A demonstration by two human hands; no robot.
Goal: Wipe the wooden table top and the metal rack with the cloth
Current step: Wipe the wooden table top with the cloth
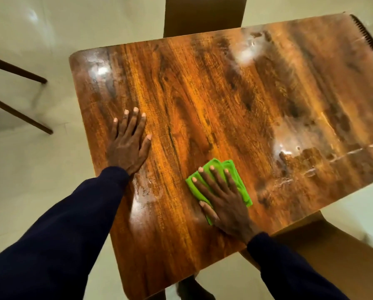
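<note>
1. Far left: 2 dark chair legs (19, 71) stand on the pale, glossy floor (40, 169), apart from the table.
2. The left hand (127, 146), in a navy sleeve (62, 224), lies flat on the wooden table top (203, 94) near its left edge. Its fingers are straight and spread, and it holds nothing.
3. The wooden table top shows glossy orange-brown grain, dark knots, rounded corners and bright glare spots.
4. The cloth (237, 178), bright green and folded, lies right of centre, close to the near edge.
5. The right hand (222, 200) presses flat on the cloth, fingers straight and fanned, well apart from the left hand.
6. Further right, pale wet smears (293, 148) streak the wood. A dark ridged object (364, 31), too blurred to identify, sits at the far right corner.
</note>
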